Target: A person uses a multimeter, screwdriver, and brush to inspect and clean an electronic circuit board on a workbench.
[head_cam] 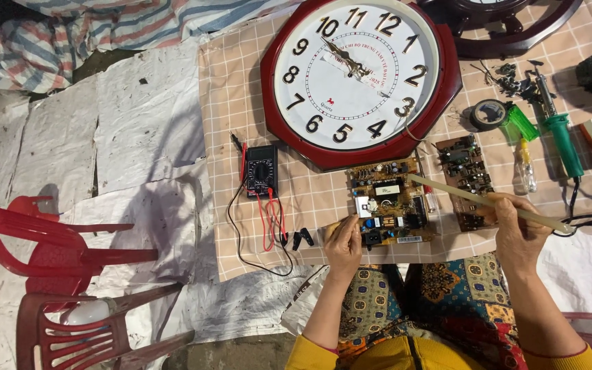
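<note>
I am seeing two red plastic chairs (56, 274) standing far left, then a black multimeter with red and black leads (262, 171) lying on the beige checked cloth (227, 103). My left hand (344, 245) is pinching the near-left edge of the brown populated circuit board (388, 202), fingers curled together. My right hand (515, 223) is gripping a long pale stick (474, 199), its tip touching that board. A green-handled soldering iron (560, 137) is lying beyond.
</note>
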